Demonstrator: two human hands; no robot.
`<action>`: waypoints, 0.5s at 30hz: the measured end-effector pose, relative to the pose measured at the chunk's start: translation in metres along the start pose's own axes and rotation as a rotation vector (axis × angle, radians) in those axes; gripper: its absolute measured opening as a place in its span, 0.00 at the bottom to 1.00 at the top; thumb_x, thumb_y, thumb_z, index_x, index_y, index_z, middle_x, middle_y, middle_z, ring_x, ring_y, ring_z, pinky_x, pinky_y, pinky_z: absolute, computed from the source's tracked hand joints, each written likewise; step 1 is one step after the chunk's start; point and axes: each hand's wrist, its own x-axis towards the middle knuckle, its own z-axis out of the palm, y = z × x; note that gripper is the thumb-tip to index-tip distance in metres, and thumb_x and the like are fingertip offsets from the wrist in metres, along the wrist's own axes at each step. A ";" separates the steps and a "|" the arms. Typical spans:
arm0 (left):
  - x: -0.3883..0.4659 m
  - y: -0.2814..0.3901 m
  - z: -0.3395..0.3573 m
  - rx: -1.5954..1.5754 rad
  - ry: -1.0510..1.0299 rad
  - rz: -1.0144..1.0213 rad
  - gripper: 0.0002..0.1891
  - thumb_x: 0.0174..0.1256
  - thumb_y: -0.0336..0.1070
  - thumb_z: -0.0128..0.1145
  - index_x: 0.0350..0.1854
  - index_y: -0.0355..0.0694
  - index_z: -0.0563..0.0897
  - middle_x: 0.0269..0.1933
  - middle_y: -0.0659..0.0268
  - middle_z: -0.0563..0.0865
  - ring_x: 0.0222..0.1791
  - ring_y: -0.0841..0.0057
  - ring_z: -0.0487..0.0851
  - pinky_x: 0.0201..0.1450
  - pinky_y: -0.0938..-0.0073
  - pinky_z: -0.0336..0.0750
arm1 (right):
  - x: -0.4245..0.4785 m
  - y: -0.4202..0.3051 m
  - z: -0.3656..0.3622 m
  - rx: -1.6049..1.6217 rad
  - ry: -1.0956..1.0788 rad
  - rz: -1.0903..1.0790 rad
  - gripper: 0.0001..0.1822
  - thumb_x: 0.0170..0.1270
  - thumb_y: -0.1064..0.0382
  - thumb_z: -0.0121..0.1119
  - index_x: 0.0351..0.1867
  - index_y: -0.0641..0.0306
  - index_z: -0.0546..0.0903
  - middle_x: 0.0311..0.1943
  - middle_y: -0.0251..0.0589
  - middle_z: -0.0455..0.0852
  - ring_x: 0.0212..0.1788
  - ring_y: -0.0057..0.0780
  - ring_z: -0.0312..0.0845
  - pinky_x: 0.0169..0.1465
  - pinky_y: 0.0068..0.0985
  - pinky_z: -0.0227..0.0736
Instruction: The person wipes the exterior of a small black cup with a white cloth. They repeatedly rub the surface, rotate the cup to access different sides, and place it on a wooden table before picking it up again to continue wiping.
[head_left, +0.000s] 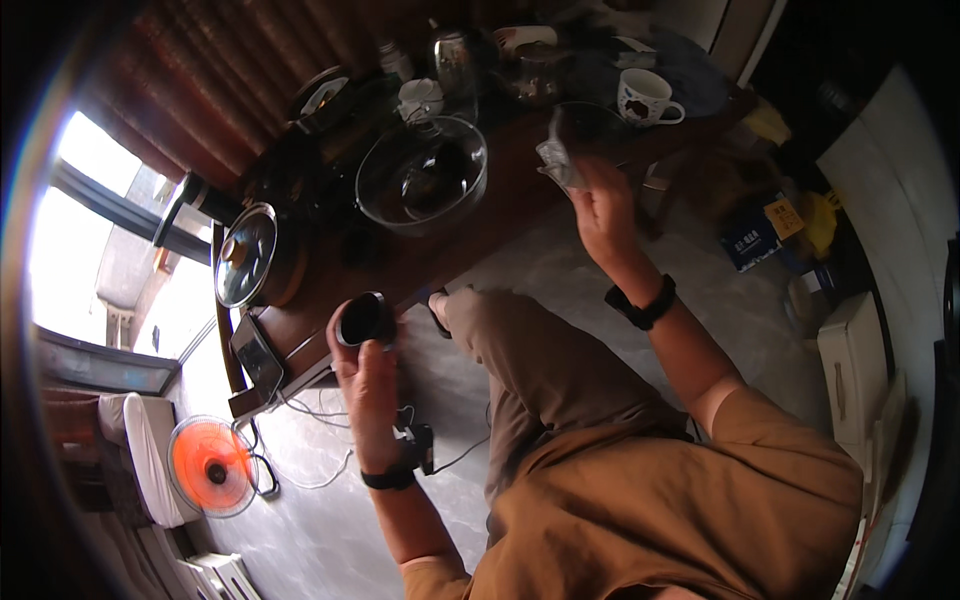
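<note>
My left hand grips a small dark round cup with its mouth tilted up toward me. This cup is held beside the front edge of a dark wooden table. A crumpled pale wipe or tissue is pinched in the fingers of my right hand, over the table's front edge; its material is hard to tell. Between the hands, farther in, stands a large clear glass bowl. A white mug with a printed picture is beyond my right hand.
A glass-lidded pot and a phone occupy the table's left end. At the back are a metal pot and a white cup. Cables and a glowing orange heater are below left; a blue box lies at right.
</note>
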 end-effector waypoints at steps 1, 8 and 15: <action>0.003 0.005 -0.008 0.076 0.073 0.014 0.30 0.71 0.43 0.62 0.71 0.41 0.67 0.65 0.61 0.76 0.64 0.70 0.75 0.69 0.59 0.72 | 0.007 0.000 0.004 -0.122 -0.005 -0.076 0.17 0.60 0.72 0.59 0.52 0.63 0.81 0.46 0.49 0.85 0.49 0.49 0.80 0.52 0.39 0.72; 0.036 0.002 -0.039 0.423 0.241 0.139 0.28 0.69 0.35 0.62 0.69 0.37 0.68 0.57 0.63 0.79 0.56 0.75 0.76 0.63 0.76 0.67 | -0.014 0.003 0.041 -0.172 -0.265 -0.172 0.20 0.56 0.72 0.60 0.53 0.63 0.83 0.52 0.43 0.85 0.59 0.41 0.77 0.62 0.40 0.68; 0.054 -0.022 -0.069 0.534 0.308 0.225 0.36 0.61 0.28 0.69 0.71 0.36 0.64 0.60 0.58 0.78 0.59 0.71 0.77 0.66 0.72 0.68 | 0.001 0.023 0.057 -0.129 -0.301 -0.153 0.18 0.55 0.70 0.61 0.49 0.64 0.83 0.53 0.44 0.84 0.60 0.44 0.76 0.62 0.40 0.71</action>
